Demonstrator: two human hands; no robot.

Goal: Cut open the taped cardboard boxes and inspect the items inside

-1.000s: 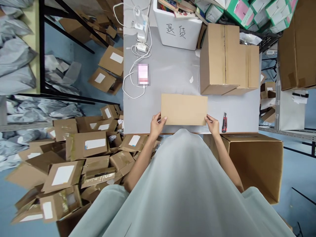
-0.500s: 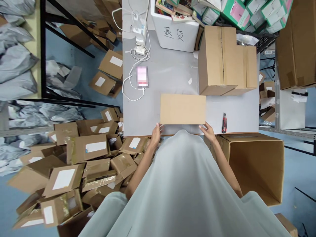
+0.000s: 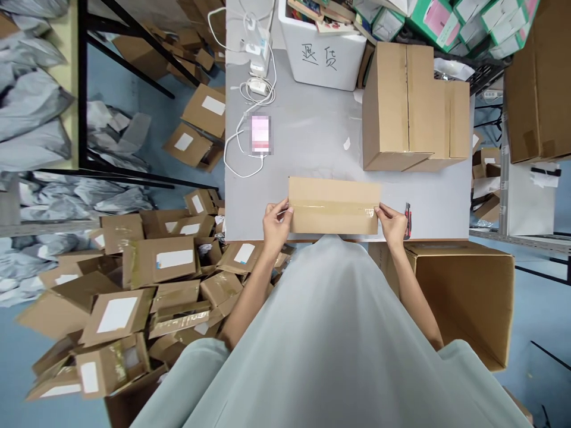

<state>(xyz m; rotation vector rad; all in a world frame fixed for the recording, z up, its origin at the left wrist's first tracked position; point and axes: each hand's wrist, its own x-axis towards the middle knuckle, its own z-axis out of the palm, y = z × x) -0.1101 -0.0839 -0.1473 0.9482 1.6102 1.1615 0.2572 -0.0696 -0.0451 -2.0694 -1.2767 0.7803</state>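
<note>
A small cardboard box (image 3: 333,199) is between my two hands near the front edge of the grey table (image 3: 312,131). A strip of clear tape runs across the side that faces me. My left hand (image 3: 276,224) pinches the box's left end between thumb and fingers. At the other end, my right hand (image 3: 392,223) grips the box's corner by the tape's end. A red and black box cutter (image 3: 407,220) lies on the table just right of my right hand, partly hidden behind it.
Taller cardboard boxes (image 3: 401,107) stand at the back right, beside a white bin (image 3: 323,56) of books. A phone (image 3: 260,134) on a white cable lies left. Many taped boxes (image 3: 173,261) are piled on the floor at left; a large open carton (image 3: 464,303) stands at right.
The box has tilted, so its taped side now shows. Both hands have moved up its ends and closed on them; the right hand has come nearer the box cutter.
</note>
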